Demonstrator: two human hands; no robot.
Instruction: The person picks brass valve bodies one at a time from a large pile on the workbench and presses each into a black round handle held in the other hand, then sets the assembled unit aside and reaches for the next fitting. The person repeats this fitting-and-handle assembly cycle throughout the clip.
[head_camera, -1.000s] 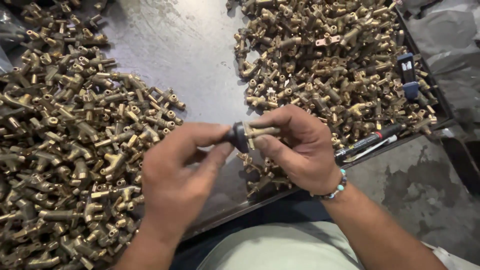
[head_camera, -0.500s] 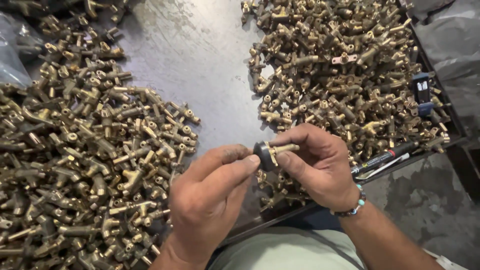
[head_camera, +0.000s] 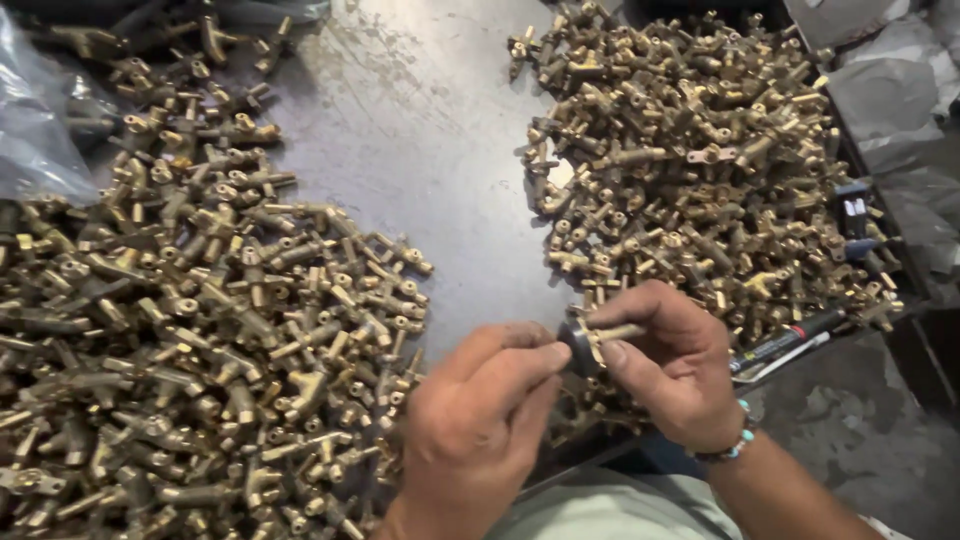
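A clear plastic bag (head_camera: 40, 120) is seen at the far upper left, well away from the hands. Below and beside it, a broad heap of brass fittings (head_camera: 200, 370) is spread over the grey metal table (head_camera: 420, 130), reaching right up to the left hand (head_camera: 480, 420), whose wrist is bordered by the nearest pieces.

The left hand is curled, and its thumb and forefinger are pinched against a small dark round cap (head_camera: 577, 347), which is held between the two hands. A bare strip of table is left open above the hands, between the two heaps.

The right hand (head_camera: 670, 370) is closed around a single brass fitting (head_camera: 615, 332); the fitting's stem is gripped between thumb and fingers, and its end is met by the dark cap. Both pieces are kept just above the table's near edge, in front of the person's body. A beaded bracelet (head_camera: 735, 447) is worn on the right wrist.

Above and to the right of the right hand, a second heap of brass fittings (head_camera: 700, 170) is piled; its lowest pieces are partly hidden behind the right hand's knuckles. A black and red pen (head_camera: 790, 335) is laid just right of that hand, at the heap's lower edge. Grey plastic sheeting (head_camera: 890, 100) is seen at the far right.
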